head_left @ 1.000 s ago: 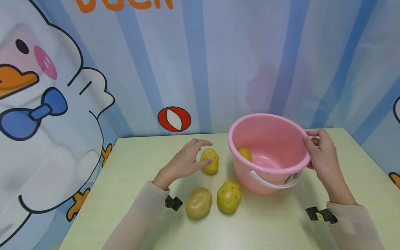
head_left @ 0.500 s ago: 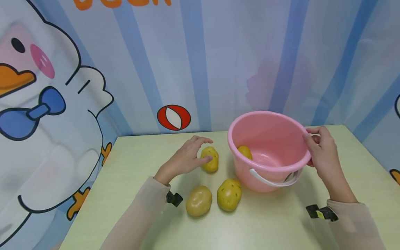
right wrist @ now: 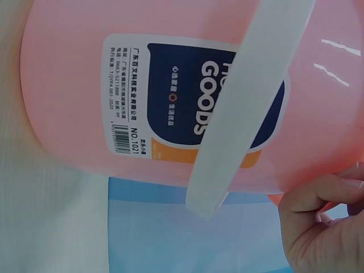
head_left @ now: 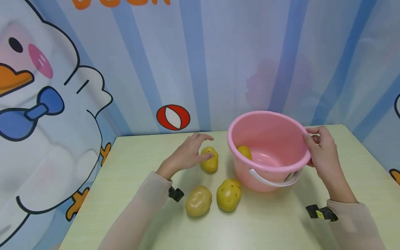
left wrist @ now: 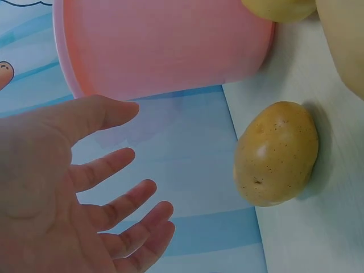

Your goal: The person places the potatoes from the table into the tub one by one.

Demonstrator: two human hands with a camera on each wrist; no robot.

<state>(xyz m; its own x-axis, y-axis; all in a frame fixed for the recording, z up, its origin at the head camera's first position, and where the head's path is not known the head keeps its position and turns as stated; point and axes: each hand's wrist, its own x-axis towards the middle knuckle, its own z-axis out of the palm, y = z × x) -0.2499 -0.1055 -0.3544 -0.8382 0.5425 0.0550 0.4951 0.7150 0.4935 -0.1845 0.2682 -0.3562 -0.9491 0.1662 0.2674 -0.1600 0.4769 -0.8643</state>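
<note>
My left hand [head_left: 189, 152] hovers over a yellow potato [head_left: 210, 160] left of the pink bucket [head_left: 256, 173], thumb and fingers spread apart with nothing between them. In the left wrist view that potato [left wrist: 277, 153] lies a short way off from the fingertips. At the bucket's right side, my right hand [head_left: 323, 156] pinches the rim between thumb and fingers. One potato [head_left: 244, 152] lies inside the bucket against its left wall. The right wrist view shows the bucket's label [right wrist: 187, 102] and its white handle [right wrist: 250, 108], which hangs down in front.
Two more potatoes lie in front of the bucket: a paler one [head_left: 198, 201] at left and a yellow spotted one [head_left: 229, 195] beside it. The light table [head_left: 265, 222] ends at the back against a blue striped backdrop [head_left: 218, 69] with a printed duck [head_left: 56, 139].
My left hand has shifted very slightly over the potato, its fingers still spread. The right hand keeps its grip on the bucket's rim, and the potatoes stay where they were.
</note>
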